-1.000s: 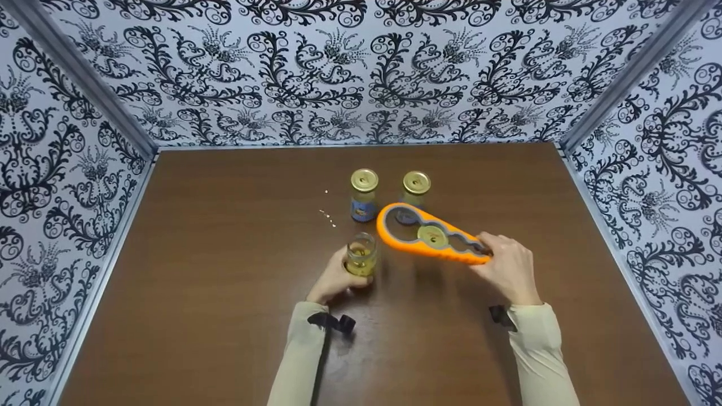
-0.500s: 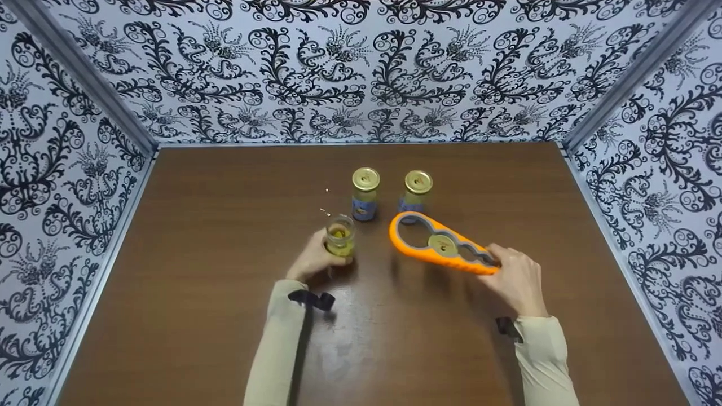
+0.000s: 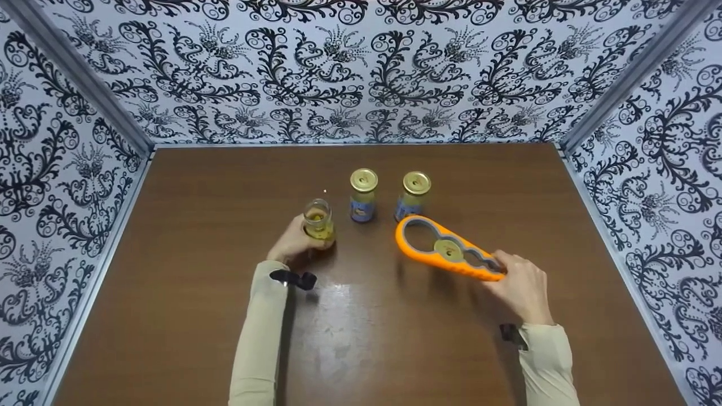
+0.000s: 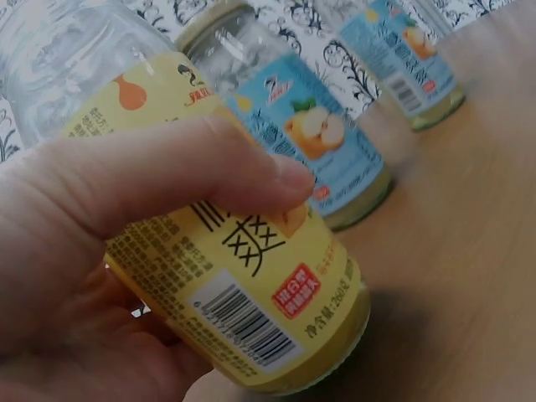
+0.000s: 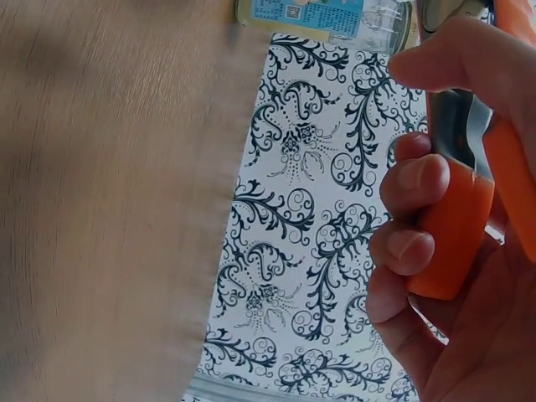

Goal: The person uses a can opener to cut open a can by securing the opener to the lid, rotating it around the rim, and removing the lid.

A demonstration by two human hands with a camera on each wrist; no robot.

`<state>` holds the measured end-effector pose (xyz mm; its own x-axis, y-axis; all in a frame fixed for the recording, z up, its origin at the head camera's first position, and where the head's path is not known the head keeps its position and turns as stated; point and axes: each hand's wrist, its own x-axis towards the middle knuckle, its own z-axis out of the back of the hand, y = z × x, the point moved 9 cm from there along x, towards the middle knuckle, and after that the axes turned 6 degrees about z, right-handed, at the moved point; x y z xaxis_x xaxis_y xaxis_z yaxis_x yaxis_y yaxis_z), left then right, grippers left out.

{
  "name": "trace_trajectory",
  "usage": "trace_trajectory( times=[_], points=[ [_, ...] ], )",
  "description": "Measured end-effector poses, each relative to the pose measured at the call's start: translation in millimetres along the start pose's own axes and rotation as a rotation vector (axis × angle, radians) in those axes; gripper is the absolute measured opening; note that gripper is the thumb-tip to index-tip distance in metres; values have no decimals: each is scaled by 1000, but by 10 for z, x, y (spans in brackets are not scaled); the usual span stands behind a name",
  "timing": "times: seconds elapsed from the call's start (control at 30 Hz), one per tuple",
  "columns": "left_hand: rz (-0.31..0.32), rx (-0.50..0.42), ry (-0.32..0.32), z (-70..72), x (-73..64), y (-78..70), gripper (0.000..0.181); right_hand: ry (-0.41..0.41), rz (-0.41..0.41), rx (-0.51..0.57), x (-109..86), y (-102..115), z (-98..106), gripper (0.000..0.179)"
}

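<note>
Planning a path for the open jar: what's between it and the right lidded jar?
The left lidded jar, upright, stands between the open jar and the right lidded jar; head and left wrist views both show this.

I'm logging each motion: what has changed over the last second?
The left hand carried the open jar leftward and farther away; the right hand drew the orange opener, gold lid inside, slightly right and nearer. Grips unchanged; left closed jar and right closed jar stayed put.
</note>
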<state>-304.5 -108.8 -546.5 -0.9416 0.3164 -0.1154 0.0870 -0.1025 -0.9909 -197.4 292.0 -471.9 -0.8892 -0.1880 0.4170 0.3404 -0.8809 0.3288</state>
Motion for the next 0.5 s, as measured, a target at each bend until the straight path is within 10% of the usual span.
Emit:
trace_trajectory(
  times=[0.5],
  points=[
    [21,32,-38,418,103,236,54,-54,33,-21,53,174,229,27]
  ],
)
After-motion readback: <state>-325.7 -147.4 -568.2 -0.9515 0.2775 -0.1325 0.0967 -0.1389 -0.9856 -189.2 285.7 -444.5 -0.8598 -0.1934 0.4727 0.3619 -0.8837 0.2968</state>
